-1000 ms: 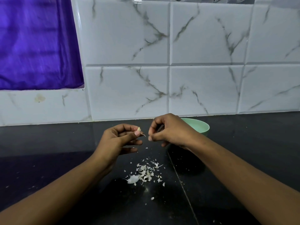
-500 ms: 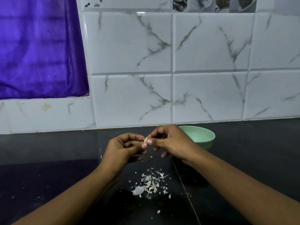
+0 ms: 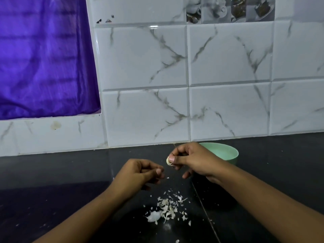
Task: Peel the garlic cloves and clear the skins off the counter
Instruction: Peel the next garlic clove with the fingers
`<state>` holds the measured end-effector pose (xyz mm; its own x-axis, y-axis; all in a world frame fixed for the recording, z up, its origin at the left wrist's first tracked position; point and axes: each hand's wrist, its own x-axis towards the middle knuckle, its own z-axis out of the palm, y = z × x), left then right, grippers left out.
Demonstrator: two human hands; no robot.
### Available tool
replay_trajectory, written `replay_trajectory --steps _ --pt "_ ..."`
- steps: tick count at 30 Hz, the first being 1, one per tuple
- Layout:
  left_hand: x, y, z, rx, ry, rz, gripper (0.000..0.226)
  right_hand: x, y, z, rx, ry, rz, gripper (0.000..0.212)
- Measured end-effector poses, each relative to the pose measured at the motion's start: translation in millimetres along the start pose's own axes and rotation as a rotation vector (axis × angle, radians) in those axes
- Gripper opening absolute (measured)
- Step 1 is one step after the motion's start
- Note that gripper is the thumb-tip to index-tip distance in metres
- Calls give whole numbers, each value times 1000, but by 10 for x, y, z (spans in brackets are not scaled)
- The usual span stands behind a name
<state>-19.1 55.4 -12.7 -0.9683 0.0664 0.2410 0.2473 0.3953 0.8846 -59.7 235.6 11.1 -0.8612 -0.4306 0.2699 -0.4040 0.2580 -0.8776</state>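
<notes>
My right hand (image 3: 191,159) pinches a pale garlic clove (image 3: 168,161) between thumb and fingers, just above the black counter (image 3: 52,181). My left hand (image 3: 140,174) hovers a little lower and to the left, fingers curled with thumb against fingertips; I cannot tell whether a scrap of skin is between them. A small skin fragment (image 3: 167,177) lies or falls just right of the left hand. Below both hands a heap of white garlic skins (image 3: 166,207) is scattered on the counter. A mint-green bowl (image 3: 226,152) stands behind my right hand, partly hidden by it.
A white marble-look tiled wall (image 3: 228,85) rises at the back of the counter. A purple cloth (image 3: 43,58) covers an opening at the upper left. A thin seam (image 3: 205,207) runs through the counter right of the skins.
The clove has passed from my left hand to my right hand. The hands, together half a second ago, have drawn apart, the left dropping lower.
</notes>
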Motion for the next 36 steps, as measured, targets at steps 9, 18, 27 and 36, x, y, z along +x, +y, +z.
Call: replay_trajectory --steps 9,18,27,36 --pt "-39 51 -43 209 151 124 39 -14 -3 -17 -86 -32 35 14" --pt "-38 19 129 -272 63 -32 5 -15 32 130 -262 57 -103 9" --pt "6 -25 114 -401 77 -52 6 -5 33 148 -338 19 -82 13" --pt "6 6 67 -399 73 -45 19 -7 -50 -119 -348 -18 -46 22"
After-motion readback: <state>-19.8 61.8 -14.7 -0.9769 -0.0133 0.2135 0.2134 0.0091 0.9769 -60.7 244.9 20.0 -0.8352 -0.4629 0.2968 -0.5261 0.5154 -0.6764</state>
